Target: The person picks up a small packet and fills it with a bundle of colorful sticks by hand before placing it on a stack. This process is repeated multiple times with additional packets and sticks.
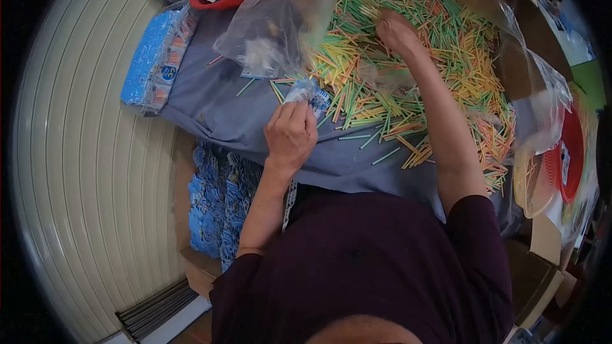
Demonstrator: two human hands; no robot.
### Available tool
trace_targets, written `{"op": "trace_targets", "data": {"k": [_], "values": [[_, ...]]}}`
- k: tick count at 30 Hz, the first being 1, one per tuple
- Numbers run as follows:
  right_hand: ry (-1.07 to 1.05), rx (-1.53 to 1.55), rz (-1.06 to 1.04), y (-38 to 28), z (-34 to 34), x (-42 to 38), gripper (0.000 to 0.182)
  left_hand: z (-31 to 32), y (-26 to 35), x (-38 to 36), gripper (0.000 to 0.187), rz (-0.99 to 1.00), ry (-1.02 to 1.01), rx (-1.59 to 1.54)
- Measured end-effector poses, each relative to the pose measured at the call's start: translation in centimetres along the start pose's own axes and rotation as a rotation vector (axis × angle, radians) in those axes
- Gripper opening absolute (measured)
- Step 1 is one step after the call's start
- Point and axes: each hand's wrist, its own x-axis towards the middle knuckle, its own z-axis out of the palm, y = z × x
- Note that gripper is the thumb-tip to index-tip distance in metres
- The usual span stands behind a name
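My left hand [291, 130] is closed on a small blue-and-white plastic packet [305, 91], near the front edge of the cloth-covered table [220, 99]. A large heap of thin coloured sticks [440, 19], green, yellow, orange and pink, spreads over the table's right side. They look like short plastic straws. Farther back, my right hand [396, 33] reaches into the heap, its fingers curled around some of the sticks. Its fingertips are partly hidden among them. Loose sticks lie scattered beside the packet.
A clear bag of blue printed packets [156, 57] lies at the left. Behind it stands a red basket [220, 5] of packets. Clear plastic sheeting [268, 22] covers the back middle. A box of blue packets [220, 197] sits below left; a red basket [572, 153] stands right.
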Motion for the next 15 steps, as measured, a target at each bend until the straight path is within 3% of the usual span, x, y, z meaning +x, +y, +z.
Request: {"op": "trace_targets", "data": {"k": [3,5,6,7,9,11,15], "values": [[0.137,0.197,-0.055,0.0,-0.1,-0.4,0.042,-0.2,-0.6,-0.5,0.010,-0.013,0.109,-0.081],[0.201,0.380,-0.085,0.6,-0.1,-0.2,0.038,0.8,-0.5,-0.7,0.011,0.079,0.176,-0.070],[0.328,0.508,-0.268,1.0,0.0,-0.4,0.036,1.1,-0.2,-0.8,0.011,0.070,0.186,-0.076],[0.323,0.506,-0.271,1.4,-0.3,-0.3,0.036,1.0,0.1,-0.8,0.011,0.070,0.155,-0.062],[0.198,0.269,-0.073,1.8,-1.6,-0.2,0.039,0.5,0.4,-0.7,0.011,0.068,0.119,-0.048],[0.216,0.232,-0.107,1.5,-2.9,-1.6,0.037,-0.3,0.8,-0.2,0.011,-0.090,-0.004,-0.048],[0.238,-0.096,-0.086,0.5,-4.2,-4.7,0.032,0.1,-1.0,0.1,0.010,-0.131,-0.030,-0.129]]}}
